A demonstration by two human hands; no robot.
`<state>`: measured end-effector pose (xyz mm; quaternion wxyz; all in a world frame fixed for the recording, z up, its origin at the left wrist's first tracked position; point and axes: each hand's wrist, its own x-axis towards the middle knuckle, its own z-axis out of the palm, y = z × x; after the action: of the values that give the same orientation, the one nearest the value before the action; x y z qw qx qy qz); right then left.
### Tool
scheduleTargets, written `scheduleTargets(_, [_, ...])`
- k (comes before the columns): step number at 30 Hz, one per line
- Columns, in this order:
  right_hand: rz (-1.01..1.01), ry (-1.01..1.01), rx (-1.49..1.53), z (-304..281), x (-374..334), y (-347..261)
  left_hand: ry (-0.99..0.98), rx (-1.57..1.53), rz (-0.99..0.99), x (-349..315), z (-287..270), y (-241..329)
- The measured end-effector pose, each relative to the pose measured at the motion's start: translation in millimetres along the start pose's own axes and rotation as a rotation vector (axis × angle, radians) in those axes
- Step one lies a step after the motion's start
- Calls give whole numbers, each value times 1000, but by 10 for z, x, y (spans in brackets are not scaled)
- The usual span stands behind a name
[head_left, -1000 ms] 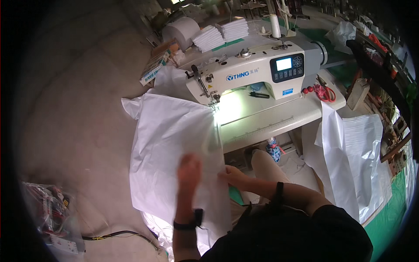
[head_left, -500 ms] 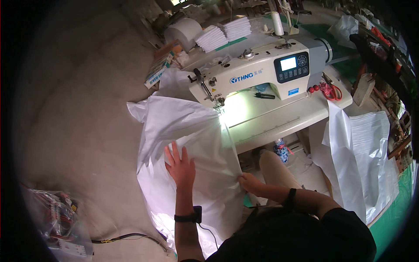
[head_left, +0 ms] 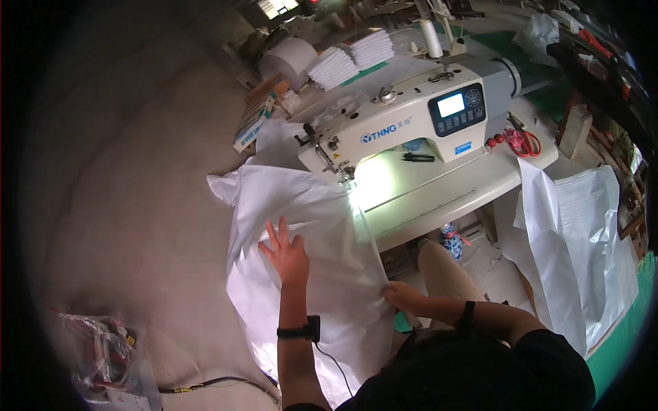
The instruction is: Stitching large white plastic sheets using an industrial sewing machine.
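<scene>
A large sheet of shiny white fabric (head_left: 329, 288) hangs from the needle area of a white sewing machine (head_left: 384, 127) down toward my lap. My left hand (head_left: 286, 257) rests on the fabric's face with fingers spread, holding nothing. At the fabric's right edge, my right hand (head_left: 403, 297) is closed around the border, its fingertips partly hidden. The edge between that hand and the machine's presser foot (head_left: 348, 179) runs nearly straight. A bright lamp lights the bed beside the needle, where the fabric's far end is bunched.
Red-handled scissors (head_left: 526, 142) and a black thread snipper (head_left: 418, 157) lie on the machine table. Folded white stacks (head_left: 334, 67) and a thread cone (head_left: 431, 40) stand behind. More white sheets (head_left: 582, 226) hang at the right. A clear plastic bag (head_left: 110, 356) sits on the floor at left.
The whole view has shifted slightly. My left hand's fingers have lifted and spread a little differently on the fabric. My right hand keeps its hold on the edge.
</scene>
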<state>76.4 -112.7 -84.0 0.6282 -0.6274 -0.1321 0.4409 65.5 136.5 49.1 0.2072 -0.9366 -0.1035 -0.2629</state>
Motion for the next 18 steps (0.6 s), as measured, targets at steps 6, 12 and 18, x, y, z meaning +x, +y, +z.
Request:
scheduleTargets(6, [-156, -57, 79, 18, 210, 91, -515, -239, 60, -690, -329, 867])
scheduleTargets(12, [-197, 138, 111, 79, 299, 16, -729, -527, 162, -1353, -469, 1486])
scheduleTargets(18, [-167, 54, -224, 147, 151, -6, -322, -618, 30, -1253, -742, 1082])
